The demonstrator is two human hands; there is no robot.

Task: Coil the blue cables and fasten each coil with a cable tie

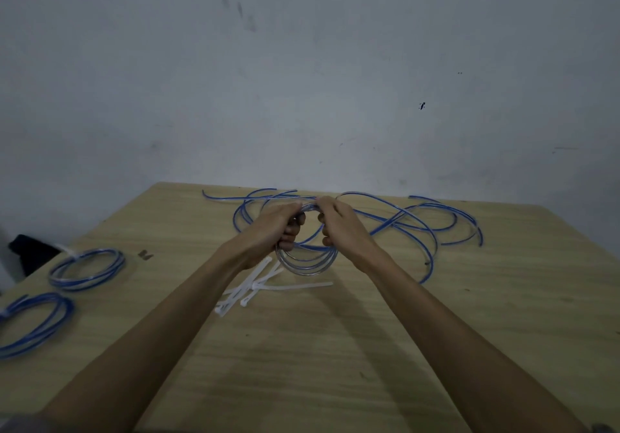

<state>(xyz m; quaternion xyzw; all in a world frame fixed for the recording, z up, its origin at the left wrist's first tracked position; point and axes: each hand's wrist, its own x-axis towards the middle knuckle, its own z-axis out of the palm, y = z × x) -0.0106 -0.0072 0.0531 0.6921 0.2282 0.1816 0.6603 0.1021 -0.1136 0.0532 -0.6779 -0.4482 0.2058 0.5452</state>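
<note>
Wooden table (302,348) fills the view, loose blue cables (419,221) sprawling across its far side. Two finished coils (87,268) lie at the left edge. Centre stage, the half-wound coil (308,264) hangs between both hands: left hand (278,227) has fingers curled round its left side, right hand (339,224) pinches the top. White cable ties (255,286) lie just beneath.
</note>
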